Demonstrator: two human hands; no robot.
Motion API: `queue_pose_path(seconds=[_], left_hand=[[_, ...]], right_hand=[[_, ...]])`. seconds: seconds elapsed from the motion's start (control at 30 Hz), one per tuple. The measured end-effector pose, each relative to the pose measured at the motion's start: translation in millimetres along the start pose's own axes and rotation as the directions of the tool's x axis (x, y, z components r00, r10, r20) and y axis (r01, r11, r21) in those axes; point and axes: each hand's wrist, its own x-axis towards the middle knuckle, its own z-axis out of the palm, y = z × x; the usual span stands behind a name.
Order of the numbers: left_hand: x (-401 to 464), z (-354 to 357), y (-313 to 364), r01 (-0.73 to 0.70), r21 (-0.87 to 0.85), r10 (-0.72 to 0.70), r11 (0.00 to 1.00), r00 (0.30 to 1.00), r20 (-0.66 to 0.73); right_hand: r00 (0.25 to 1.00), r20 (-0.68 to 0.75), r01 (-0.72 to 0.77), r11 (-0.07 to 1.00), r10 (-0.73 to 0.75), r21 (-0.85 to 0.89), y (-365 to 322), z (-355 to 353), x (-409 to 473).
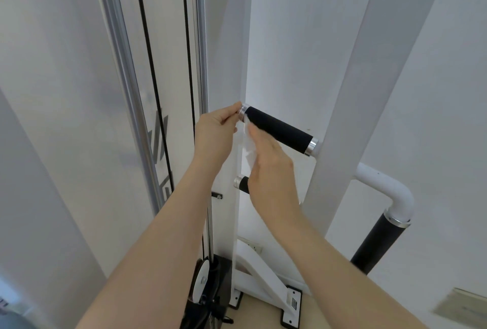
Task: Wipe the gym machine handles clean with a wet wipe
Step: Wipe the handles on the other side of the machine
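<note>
The wet wipe [247, 149] is pinched by both hands — left hand [213, 133], right hand [271, 168] — beneath the upper handle [279, 129]; held so loosely, it could be dropped or the grip's far end missed.

You stand in gym or home fitness room. Evidence: white cable machine frame [342, 107], chrome guide rods [200, 38], black cables [147, 52] running down toward pulley [201, 280] at base. Black foam handles [279, 129] with chrome end caps bolted between uprights. Plain white walls, pale floor [261, 313], wall socket [254, 244] low down.
</note>
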Motion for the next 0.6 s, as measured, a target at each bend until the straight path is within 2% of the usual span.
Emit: queue_pose_path(seconds=[0.03,0.07,0.1,0.13,0.17,0.2,0.23,0.27,0.3,0.33,0.37,0.5,0.6], left_hand=[[0.8,-0.4,0.1,0.007,0.009,-0.007,1.0,1.0,-0.008],[1.8,-0.2,0.2,0.012,0.013,-0.012,1.0,1.0,-0.011],[2.1,0.1,0.8,0.017,0.016,-0.017,1.0,1.0,-0.006],[1.8,0.3,1.7,0.024,0.018,-0.024,1.0,1.0,0.0],[1.4,0.3,2.2,0.028,0.014,-0.028,1.0,1.0,0.007],[0.9,0.1,2.2,0.025,0.009,-0.025,1.0,1.0,0.01],[0.9,-0.3,1.6,0.019,0.005,-0.019,1.0,1.0,0.009],[0.7,-0.9,1.2,0.013,0.003,-0.013,1.0,1.0,0.007],[0.7,-1.2,0.9,0.01,-0.001,-0.01,1.0,1.0,0.006],[1.1,-1.3,0.6,0.01,-0.009,-0.01,1.0,1.0,0.006],[1.3,-1.2,0.7,0.013,-0.018,-0.013,1.0,1.0,0.007],[0.4,0.5,0.8,0.0,-0.042,0.0,0.999,1.0,0.008],[0.2,2.8,0.2,0.004,-0.042,-0.004,0.999,1.0,0.0]], right_hand=[[0.972,0.09,-0.231,0.957,0.217,0.176,-1.4,3.2,-4.7],[0.876,0.215,-0.483,0.796,0.433,0.366,1.7,6.8,-5.4],[0.732,0.328,-0.673,0.558,0.597,0.486,6.2,11.8,0.8],[0.555,0.427,-0.774,0.254,0.714,0.58,6.3,14.5,9.2],[0.416,0.488,-0.808,0.066,0.768,0.586,5.2,15.9,16.6],[0.36,0.537,-0.761,-0.093,0.763,0.642,1.8,16.8,24.0],[0.382,0.572,-0.584,-0.29,0.726,0.758,0.1,16.3,30.5],[0.43,0.599,-0.37,-0.473,0.676,0.8,-0.5,14.3,36.3],[0.495,0.605,-0.199,-0.596,0.624,0.778,-1.5,13.7,41.6],[0.555,0.589,-0.082,-0.666,0.588,0.741,1.0,15.9,45.9],[0.598,0.573,-0.044,-0.69,0.561,0.722,-0.5,14.1,47.0],[0.62,0.547,-0.049,-0.669,0.562,0.742,13.7,10.5,35.4],[0.699,0.474,-0.055,-0.621,0.536,0.782,15.6,14.8,35.2]])
